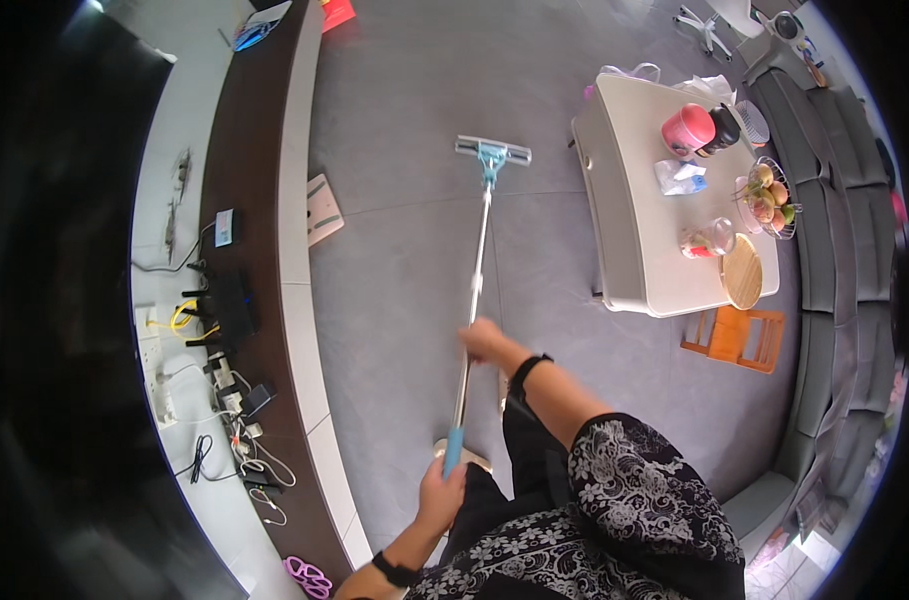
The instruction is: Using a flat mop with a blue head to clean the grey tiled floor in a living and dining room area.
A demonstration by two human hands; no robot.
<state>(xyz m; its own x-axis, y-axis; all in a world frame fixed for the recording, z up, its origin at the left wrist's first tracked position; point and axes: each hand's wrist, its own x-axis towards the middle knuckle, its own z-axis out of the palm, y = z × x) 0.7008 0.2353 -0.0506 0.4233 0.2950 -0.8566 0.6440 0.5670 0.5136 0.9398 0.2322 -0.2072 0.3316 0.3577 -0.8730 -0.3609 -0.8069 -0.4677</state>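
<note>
The mop [477,280] is stretched ahead of both hands, its head [492,153] set on the grey floor [405,270]. Its pole is grasped by the right hand [485,342], its blue handle [454,450] by the left hand [442,497]. Ahead-right of the right hand, a white table [640,140] is placed; left of the left hand, a dark shelf [250,150].

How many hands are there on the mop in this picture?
2. The left hand holds the blue grip at the near end; the right hand holds the metal mop pole farther forward. No other hand shows.
</note>
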